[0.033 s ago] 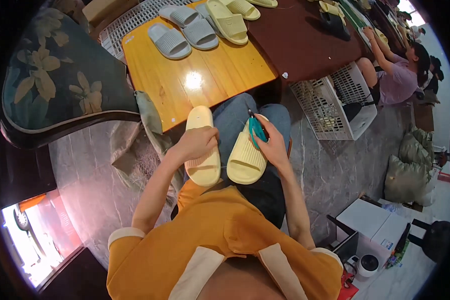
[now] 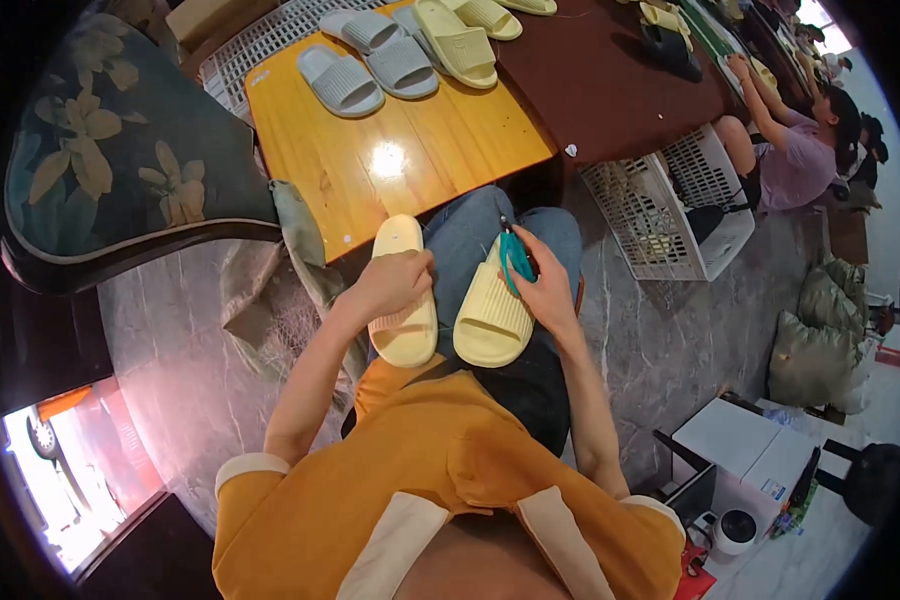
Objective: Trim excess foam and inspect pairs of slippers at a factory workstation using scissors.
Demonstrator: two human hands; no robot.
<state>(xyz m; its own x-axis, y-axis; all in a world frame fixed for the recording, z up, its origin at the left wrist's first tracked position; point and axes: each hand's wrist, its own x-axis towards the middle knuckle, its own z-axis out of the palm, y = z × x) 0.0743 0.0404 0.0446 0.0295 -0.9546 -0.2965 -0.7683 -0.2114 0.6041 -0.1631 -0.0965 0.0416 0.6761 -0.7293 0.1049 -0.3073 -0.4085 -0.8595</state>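
Barely any change: the left slipper [image 2: 405, 335] and the left hand [image 2: 392, 282] gripping its middle just slid a hair toward 9 o'clock. Right hand [image 2: 546, 283] is wrapped round teal-handled snippers [image 2: 513, 256], tips toward 12, over the right slipper [image 2: 492, 318]. Both yellow slippers are above the lap, grey slippers [image 2: 402, 68] up at 11 on the wooden table [image 2: 305, 150]

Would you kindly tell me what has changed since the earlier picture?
Very little: the left hand and its yellow slipper have shifted slightly leftward. Nothing was visibly grasped or released. The right hand still has the teal snips at the other slipper; the grey slippers lie as before.
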